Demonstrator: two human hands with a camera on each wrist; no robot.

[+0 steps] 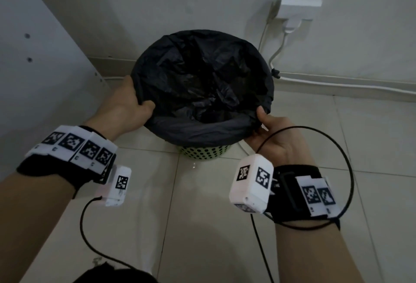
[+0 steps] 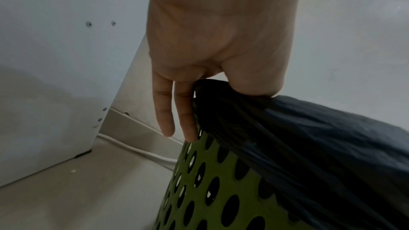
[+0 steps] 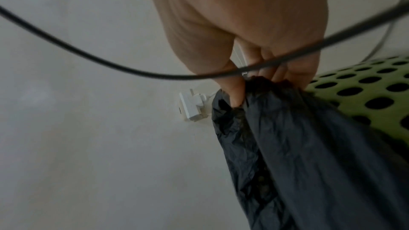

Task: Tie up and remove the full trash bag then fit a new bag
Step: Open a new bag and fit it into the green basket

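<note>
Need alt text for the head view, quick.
Both hands, left hand and right hand, pinch the black trash bag folded over the rim of a green perforated bin on a tiled floor.

Dim pale tiled floor (image 1: 371, 147), white wall (image 1: 180, 1), white cabinet panel (image 1: 33, 57).

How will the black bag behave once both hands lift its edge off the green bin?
The black bag is thin, crinkled film, so it will likely go floppy and bunch. The left hand and right hand pinch opposite sides, so the middle probably sags. The perforated green bin looks light and may lift along.
</note>
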